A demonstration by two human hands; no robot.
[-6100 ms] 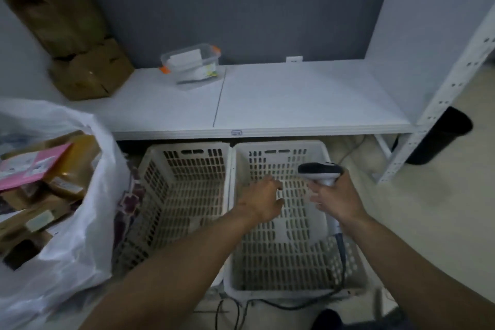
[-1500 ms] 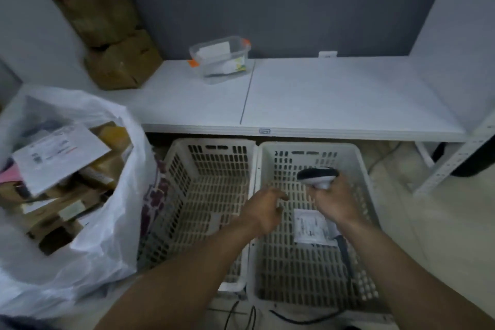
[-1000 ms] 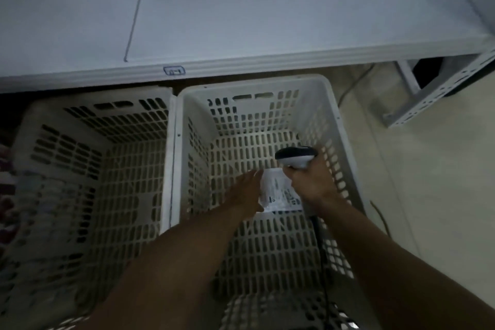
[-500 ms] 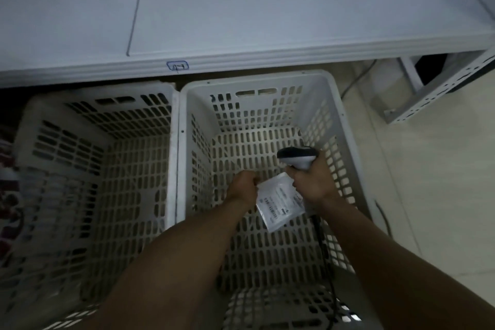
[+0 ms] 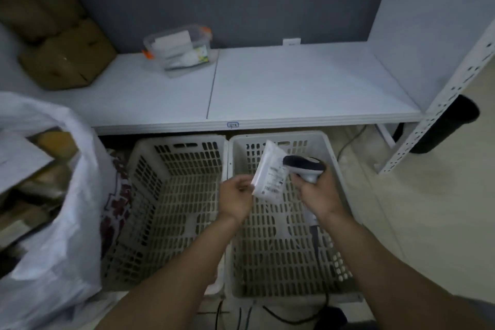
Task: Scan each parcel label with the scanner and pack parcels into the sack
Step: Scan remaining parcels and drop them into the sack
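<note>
My left hand [image 5: 235, 199] pinches a small white parcel [image 5: 270, 171] by its lower left edge and holds it upright above the right white basket [image 5: 332, 161]. A printed label shows on the parcel's lower half. My right hand [image 5: 317, 193] grips the handle of a scanner [image 5: 304, 166] with a dark head, and the head points left at the parcel from close by. The scanner's cable runs down into the basket. A large white sack [image 5: 61, 236] stands open at the left, holding several brown parcels and a white one.
A second white basket [image 5: 176, 147] sits left of the first, under a white shelf [image 5: 294, 88]. On the shelf stand a clear lidded box [image 5: 179, 47] and brown cardboard boxes [image 5: 67, 59]. A white perforated upright [image 5: 442, 104] and a black bin [image 5: 450, 126] stand at the right.
My left hand has lifted the white parcel out of the right basket and stood it upright. The scanner rose with it. The view tilted up, and the sack and shelf came back into sight.
</note>
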